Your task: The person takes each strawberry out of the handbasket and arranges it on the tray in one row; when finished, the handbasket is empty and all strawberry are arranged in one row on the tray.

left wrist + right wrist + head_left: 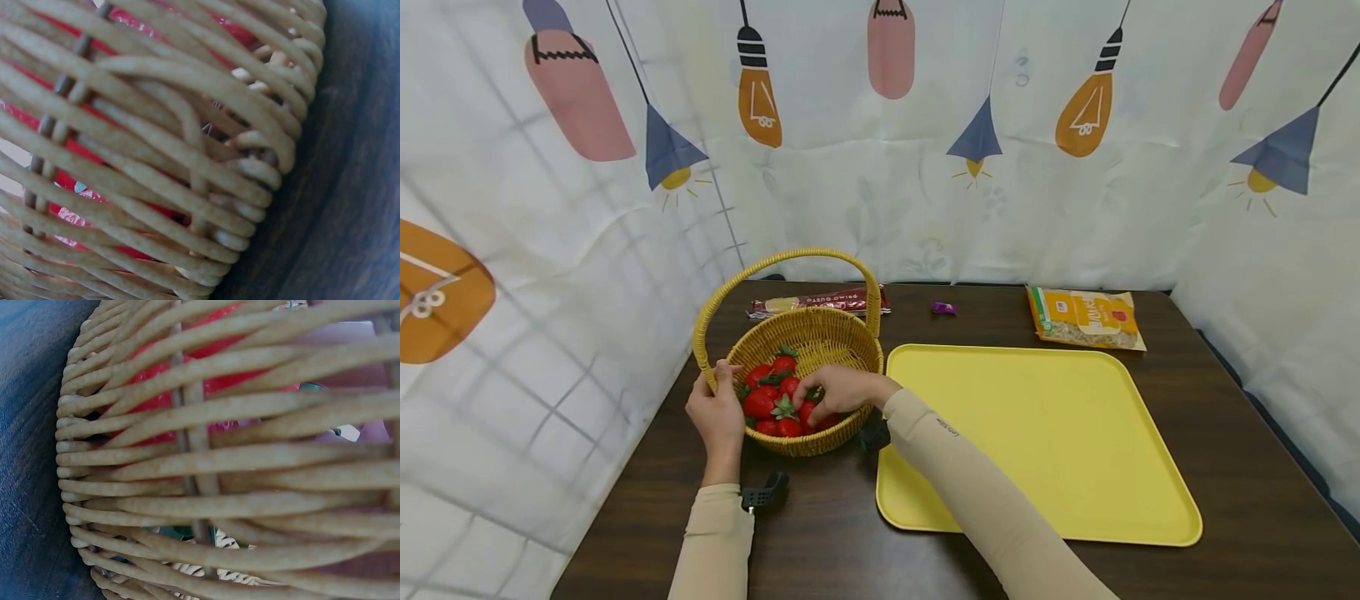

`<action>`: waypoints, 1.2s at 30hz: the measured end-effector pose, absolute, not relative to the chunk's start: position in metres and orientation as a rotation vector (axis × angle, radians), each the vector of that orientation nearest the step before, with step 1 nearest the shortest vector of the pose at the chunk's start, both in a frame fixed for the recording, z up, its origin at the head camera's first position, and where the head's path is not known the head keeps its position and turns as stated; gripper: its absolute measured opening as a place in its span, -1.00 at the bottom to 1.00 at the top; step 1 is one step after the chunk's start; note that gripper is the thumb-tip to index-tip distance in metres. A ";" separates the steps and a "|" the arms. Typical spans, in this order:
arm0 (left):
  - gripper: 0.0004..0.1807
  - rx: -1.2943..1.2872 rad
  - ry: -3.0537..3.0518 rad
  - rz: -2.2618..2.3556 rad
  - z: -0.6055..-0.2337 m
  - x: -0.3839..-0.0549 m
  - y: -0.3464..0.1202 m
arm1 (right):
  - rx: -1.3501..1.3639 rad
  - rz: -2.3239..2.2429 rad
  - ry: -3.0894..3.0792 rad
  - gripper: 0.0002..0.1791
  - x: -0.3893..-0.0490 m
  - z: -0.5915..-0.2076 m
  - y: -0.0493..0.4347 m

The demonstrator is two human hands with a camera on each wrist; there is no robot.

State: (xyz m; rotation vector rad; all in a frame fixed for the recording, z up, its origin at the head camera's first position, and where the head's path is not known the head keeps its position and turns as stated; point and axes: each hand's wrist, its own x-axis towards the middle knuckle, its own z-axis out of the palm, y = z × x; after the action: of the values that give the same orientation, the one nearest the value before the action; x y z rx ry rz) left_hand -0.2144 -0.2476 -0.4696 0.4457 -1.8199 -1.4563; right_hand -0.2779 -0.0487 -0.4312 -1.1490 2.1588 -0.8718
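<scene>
A yellow wicker basket (838, 329) with a tall arched handle stands at the left of the table, tilted slightly toward me. Several red strawberries (760, 403) with green leaves lie in its near left part. My left hand (718, 417) grips the basket's left rim near the foot of the handle. Inside the basket, my right hand (842, 388) reaches over the right rim, and its curled fingers pinch a strawberry (807, 411). Both wrist views look closely at the woven wall (156, 144), with red fruit showing through the gaps.
Right of the basket lies a yellow tray (1022, 433), partly under the right forearm. Along the back are a dark red long packet (842, 300), a small purple wrapped candy (943, 308) and a yellow-orange food bag (1086, 318). A patterned curtain (880, 192) hangs behind the table.
</scene>
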 end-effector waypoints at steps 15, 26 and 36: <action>-0.39 0.418 -1.826 -1.466 -0.470 -0.215 -0.249 | -1.089 -1.221 2.068 -0.71 -0.278 -0.427 -0.036; -0.39 0.412 -1.830 -1.450 -0.467 -0.215 -0.249 | -1.133 -1.547 2.048 -0.69 -0.265 -0.426 -0.020; -0.43 0.411 -1.818 -1.476 -0.469 -0.214 -0.247 | -1.089 -1.690 1.986 -0.65 -0.243 -0.432 0.007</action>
State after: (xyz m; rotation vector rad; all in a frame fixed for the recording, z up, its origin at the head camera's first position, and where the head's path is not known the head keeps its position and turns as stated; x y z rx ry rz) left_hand -0.2145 -0.2475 -0.4689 0.4110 -1.8184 -1.4760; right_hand -0.2430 0.0066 -0.4316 -1.0887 1.9862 -1.6901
